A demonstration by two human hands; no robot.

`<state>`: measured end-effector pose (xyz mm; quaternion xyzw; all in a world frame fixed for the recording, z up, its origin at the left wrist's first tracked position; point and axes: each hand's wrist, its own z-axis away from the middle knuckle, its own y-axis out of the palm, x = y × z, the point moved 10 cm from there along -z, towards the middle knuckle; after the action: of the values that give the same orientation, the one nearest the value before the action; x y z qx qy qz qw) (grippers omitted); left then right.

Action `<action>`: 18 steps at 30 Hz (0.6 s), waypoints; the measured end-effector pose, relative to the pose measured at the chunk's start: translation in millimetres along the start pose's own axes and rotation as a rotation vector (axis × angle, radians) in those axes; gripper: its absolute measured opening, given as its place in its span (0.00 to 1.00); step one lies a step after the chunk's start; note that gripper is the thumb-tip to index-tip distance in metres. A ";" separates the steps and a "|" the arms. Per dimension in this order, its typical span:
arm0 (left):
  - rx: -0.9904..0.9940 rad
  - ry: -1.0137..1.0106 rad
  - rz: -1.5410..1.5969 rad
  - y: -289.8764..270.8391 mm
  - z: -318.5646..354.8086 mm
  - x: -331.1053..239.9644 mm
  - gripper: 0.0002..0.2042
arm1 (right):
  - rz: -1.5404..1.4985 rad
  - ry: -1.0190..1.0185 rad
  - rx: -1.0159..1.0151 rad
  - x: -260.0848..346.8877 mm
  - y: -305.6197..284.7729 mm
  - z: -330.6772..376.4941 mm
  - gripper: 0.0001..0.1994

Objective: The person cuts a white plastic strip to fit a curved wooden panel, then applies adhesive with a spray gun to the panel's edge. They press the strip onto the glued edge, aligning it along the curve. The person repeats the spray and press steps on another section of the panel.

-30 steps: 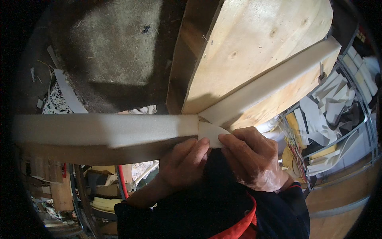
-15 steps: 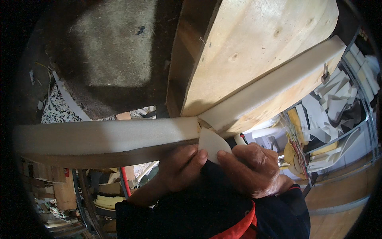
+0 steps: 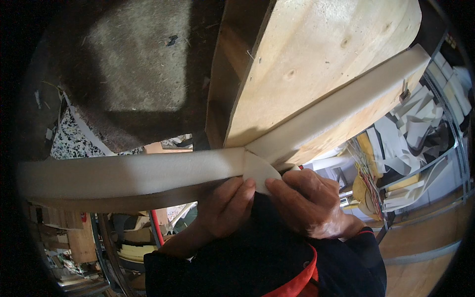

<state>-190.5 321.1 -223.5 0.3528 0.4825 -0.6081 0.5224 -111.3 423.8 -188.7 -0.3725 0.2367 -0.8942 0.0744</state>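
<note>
left hand (image 3: 225, 208) pinching foam flap (image 3: 258, 171) | right hand (image 3: 309, 203) fingers closed on it too | flap now folded tighter at corner of foam strips (image 3: 133, 175) than a second ago | wooden frame (image 3: 316, 64) unmoved

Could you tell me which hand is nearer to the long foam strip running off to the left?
Left. The left hand sits under that foam strip; the right hand is past its end.
</note>
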 end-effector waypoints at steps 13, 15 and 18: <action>-0.012 -0.035 -0.041 0.9 -3.2 3.3 0.10 | 0.021 0.087 0.084 -7.0 8.8 -5.7 0.25; -0.009 -0.038 -0.041 0.4 -5.3 3.2 0.09 | 0.021 0.114 0.082 -10.2 11.0 -6.0 0.23; -0.010 -0.057 -0.039 0.0 -7.9 2.9 0.09 | -0.007 0.176 0.182 -15.9 16.9 -8.6 0.24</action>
<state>-191.7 327.8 -228.4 0.3231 0.4773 -0.6256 0.5258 -106.8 417.0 -212.1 -0.2851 0.1589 -0.9415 0.0838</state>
